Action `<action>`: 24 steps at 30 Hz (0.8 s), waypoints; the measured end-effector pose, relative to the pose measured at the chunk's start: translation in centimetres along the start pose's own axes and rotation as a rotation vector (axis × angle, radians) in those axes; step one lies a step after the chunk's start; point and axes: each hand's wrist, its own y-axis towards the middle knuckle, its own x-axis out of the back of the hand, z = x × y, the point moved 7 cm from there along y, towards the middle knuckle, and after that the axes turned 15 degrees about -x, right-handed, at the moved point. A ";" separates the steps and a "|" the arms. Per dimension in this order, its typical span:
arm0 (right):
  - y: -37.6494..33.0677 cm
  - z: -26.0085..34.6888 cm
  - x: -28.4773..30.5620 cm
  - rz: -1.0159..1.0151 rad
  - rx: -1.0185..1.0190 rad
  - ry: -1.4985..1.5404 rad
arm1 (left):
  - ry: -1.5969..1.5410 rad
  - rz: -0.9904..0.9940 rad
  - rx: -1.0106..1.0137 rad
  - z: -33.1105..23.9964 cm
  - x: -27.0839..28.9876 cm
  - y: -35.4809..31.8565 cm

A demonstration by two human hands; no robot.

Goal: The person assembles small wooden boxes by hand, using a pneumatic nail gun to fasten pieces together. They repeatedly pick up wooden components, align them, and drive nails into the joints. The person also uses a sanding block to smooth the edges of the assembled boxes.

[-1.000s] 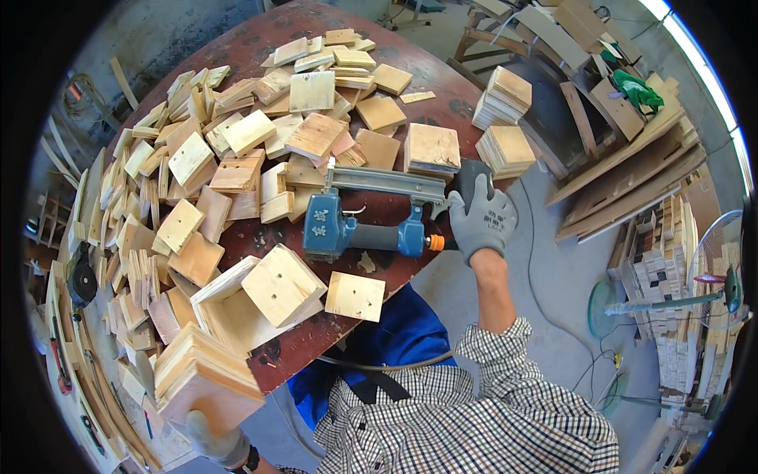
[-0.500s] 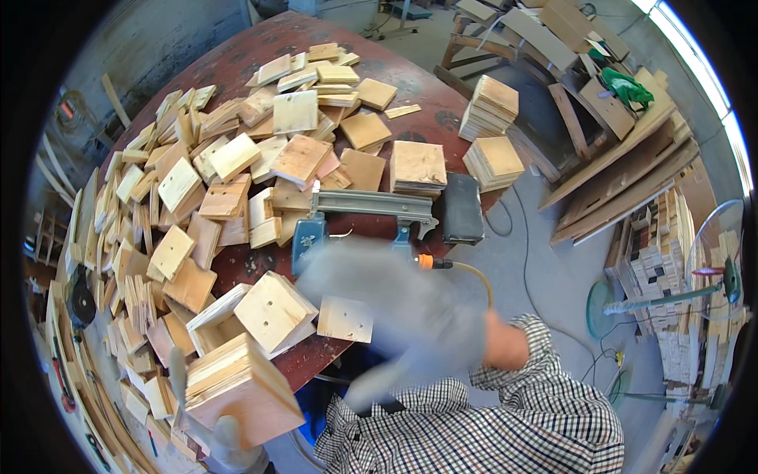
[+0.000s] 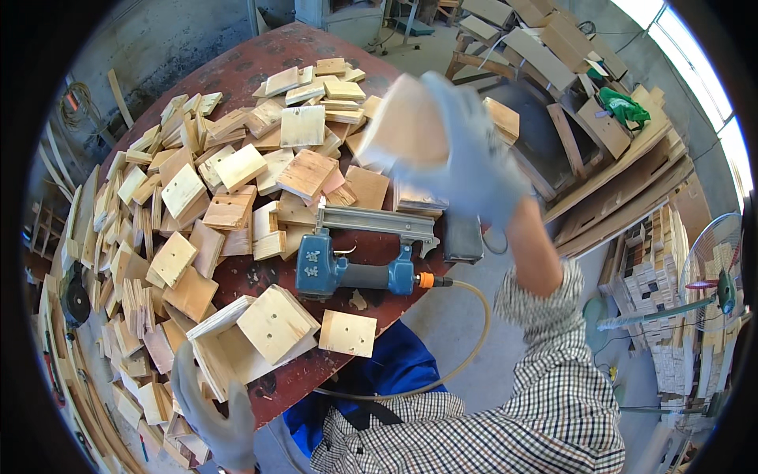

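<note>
My right hand (image 3: 482, 150), in a grey glove and smeared by motion, is raised over the table's right side. It grips a wooden block (image 3: 407, 126), also blurred, near the stacks of square boards. My gloved left hand (image 3: 213, 415) is at the table's near left edge, thumb and fingers apart with nothing between them. Next to it lies an open-sided wooden box (image 3: 213, 363) with a square board block (image 3: 276, 324) against it. A single square board (image 3: 347, 333) with small holes lies to their right. Beyond lies a blue nail gun (image 3: 359, 272).
A heap of loose square boards (image 3: 229, 209) covers the red table's left and middle. A board stack (image 3: 420, 199) and a dark box-shaped thing (image 3: 463, 237) stand right of the heap. A yellowish air hose (image 3: 485, 332) loops from the nail gun. A fan (image 3: 714, 284) stands far right.
My right hand has swung up and away from beside the nail gun and now holds a block. The block in my left hand is gone from it, and that hand has opened.
</note>
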 end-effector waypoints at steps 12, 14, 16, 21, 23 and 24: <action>7.7 -18.9 -13.1 0.754 -0.329 -0.791 | 0.250 0.207 -0.018 4.2 -4.0 -3.7; 7.9 -20.5 -14.3 0.965 -0.346 -0.811 | 0.260 0.193 0.021 4.5 -3.8 -4.4; 8.8 -19.0 -13.5 1.061 -0.307 -0.901 | 0.244 0.161 0.022 5.0 -4.4 -4.6; 10.8 -10.4 -13.1 0.756 -0.089 -0.648 | 0.123 0.030 0.031 5.2 -4.9 -4.6; 9.0 -5.4 -15.2 0.883 -0.123 -0.464 | 0.125 0.027 0.058 5.0 -4.5 -5.0; 7.9 -3.7 -15.1 0.938 -0.161 -0.390 | 0.104 0.026 0.054 4.9 -4.6 -4.7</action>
